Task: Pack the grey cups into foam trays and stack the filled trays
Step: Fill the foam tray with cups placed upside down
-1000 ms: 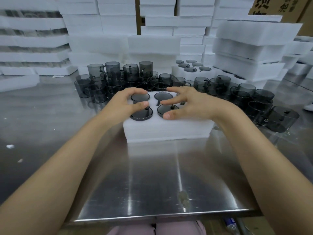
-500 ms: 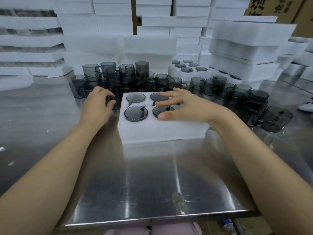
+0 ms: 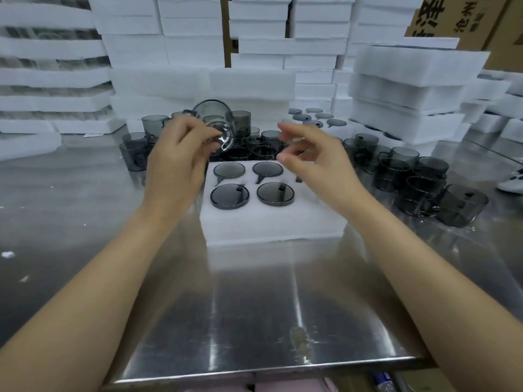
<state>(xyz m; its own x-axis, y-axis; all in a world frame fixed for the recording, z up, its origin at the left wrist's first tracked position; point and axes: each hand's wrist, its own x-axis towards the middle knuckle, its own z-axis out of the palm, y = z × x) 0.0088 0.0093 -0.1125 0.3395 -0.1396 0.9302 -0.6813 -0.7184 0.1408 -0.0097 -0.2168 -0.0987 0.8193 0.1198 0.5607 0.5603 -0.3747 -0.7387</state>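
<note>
Fingers [image 3: 187, 131] of left hand [image 3: 175, 168] grip tilted cup [image 3: 212, 112].

Black printed Chinese characters are showing on the cardboard boxes [image 3: 464, 21], far up and right of the fingers [image 3: 291, 131] of the right hand [image 3: 319, 165]. The large ones are running off the frame edge. One in a smaller column is looking like 泡; the rest unreadable. Well below the fingers, under the tabletop [image 3: 254, 306] edge, a blue-and-white label [image 3: 382, 381] is carrying print too small to read.
</note>
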